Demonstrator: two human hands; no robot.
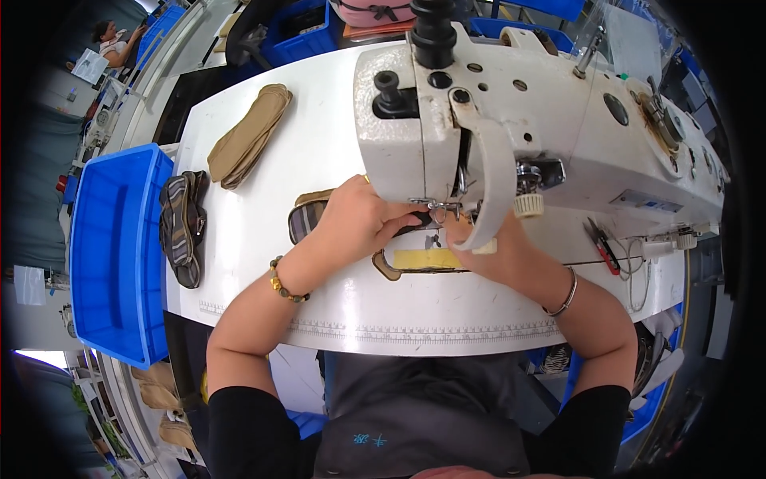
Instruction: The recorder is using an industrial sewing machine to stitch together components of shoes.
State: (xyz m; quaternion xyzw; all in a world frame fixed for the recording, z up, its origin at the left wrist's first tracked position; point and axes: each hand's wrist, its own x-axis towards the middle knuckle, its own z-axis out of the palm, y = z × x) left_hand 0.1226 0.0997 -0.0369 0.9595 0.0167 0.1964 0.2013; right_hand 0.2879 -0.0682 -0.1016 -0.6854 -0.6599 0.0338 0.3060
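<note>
A white sewing machine (pixel 511 112) stands over the work table. Left of its needle, my left hand (pixel 355 219) is closed, thumb and index finger pinching the dark edge of a striped fabric piece (pixel 303 219) with a tan layer. The piece's far end sticks out left of that hand, and its dark edge runs toward the presser foot (pixel 435 209). My right hand (pixel 491 247) is at the needle's right side, fingers drawn together. A curved white lever (pixel 495 160) partly covers it, so what it grips cannot be made out. Close below the needle lies a yellow strip (pixel 427 259).
Brown fabric pieces (pixel 251 136) lie stacked at the table's far left, with striped pieces (pixel 183 227) by its left edge. A blue bin (pixel 120 255) stands beside them. Red-handled thread snips (pixel 604 247) lie right of my right hand. A printed ruler (pixel 415 331) follows the near edge.
</note>
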